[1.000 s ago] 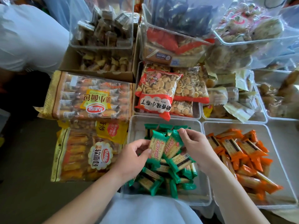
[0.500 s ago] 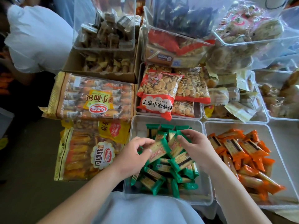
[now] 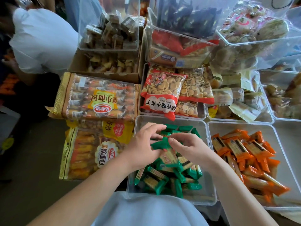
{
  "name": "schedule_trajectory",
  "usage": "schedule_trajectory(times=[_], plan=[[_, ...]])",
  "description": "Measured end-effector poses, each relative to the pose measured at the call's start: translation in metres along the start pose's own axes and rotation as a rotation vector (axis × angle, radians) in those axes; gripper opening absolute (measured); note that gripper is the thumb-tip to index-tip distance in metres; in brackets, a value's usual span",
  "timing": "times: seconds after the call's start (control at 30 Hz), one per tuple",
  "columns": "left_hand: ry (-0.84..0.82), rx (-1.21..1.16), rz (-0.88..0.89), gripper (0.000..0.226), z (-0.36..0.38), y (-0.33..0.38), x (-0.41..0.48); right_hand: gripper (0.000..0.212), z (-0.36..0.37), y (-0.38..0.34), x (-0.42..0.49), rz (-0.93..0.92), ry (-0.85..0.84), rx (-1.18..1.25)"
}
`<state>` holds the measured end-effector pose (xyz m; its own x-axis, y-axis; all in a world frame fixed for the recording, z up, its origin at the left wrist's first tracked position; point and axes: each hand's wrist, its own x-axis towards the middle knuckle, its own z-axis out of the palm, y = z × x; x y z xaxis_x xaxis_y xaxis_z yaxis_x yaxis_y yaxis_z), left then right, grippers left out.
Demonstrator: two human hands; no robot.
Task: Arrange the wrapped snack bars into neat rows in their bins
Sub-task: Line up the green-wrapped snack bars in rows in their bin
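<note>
A clear plastic bin (image 3: 206, 180) in front of me holds a loose heap of green-wrapped snack bars (image 3: 164, 176). My left hand (image 3: 143, 147) and my right hand (image 3: 190, 149) meet over the middle of the heap, fingers curled. Together they hold a small bunch of green bars (image 3: 160, 142), whose green ends show between my thumbs. A short row of green bars (image 3: 179, 128) lies along the bin's far side. To the right, a second clear bin (image 3: 280, 141) holds orange-wrapped bars (image 3: 244, 152) in a loose pile.
Bread-roll bags (image 3: 97, 98) lie stacked at the left. Biscuit bags (image 3: 164, 93) fill the bin behind the green one. More clear bins and a cardboard box (image 3: 104, 69) of snacks stand further back. A person in white (image 3: 40, 41) bends at the far left.
My hands have closed in toward each other and gathered the fanned green bars into a tighter bunch, shifting slightly toward the bin's far side.
</note>
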<state>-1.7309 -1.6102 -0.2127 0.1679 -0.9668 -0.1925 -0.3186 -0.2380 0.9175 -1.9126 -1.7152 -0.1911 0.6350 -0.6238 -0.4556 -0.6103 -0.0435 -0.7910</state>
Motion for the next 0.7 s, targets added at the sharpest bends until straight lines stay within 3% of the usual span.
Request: schedule_trajectory(times=[0.07, 0.17, 0.3, 0.4, 0.5, 0.7], plan=[[-0.002, -0.037, -0.024, 0.069, 0.002, 0.001, 0.001, 0.034, -0.005, 0.000, -0.002, 0.006, -0.030, 0.047], [0.015, -0.009, 0.003, 0.068, 0.006, 0.004, 0.002, 0.069, -0.004, 0.003, 0.000, -0.008, -0.031, -0.063], [0.098, 0.012, -0.122, 0.058, 0.007, -0.004, 0.000, 0.051, -0.002, 0.011, 0.002, 0.053, 0.088, -0.003], [-0.039, 0.036, -0.226, 0.047, 0.010, -0.013, -0.006, 0.037, -0.002, 0.012, 0.003, 0.069, 0.098, 0.041], [-0.110, -0.040, -0.247, 0.052, 0.018, -0.012, -0.011, 0.027, -0.001, 0.010, 0.004, 0.075, 0.097, 0.173], [-0.013, -0.066, -0.234, 0.042, 0.022, -0.015, -0.013, 0.024, -0.004, 0.013, 0.004, 0.098, 0.031, 0.337]])
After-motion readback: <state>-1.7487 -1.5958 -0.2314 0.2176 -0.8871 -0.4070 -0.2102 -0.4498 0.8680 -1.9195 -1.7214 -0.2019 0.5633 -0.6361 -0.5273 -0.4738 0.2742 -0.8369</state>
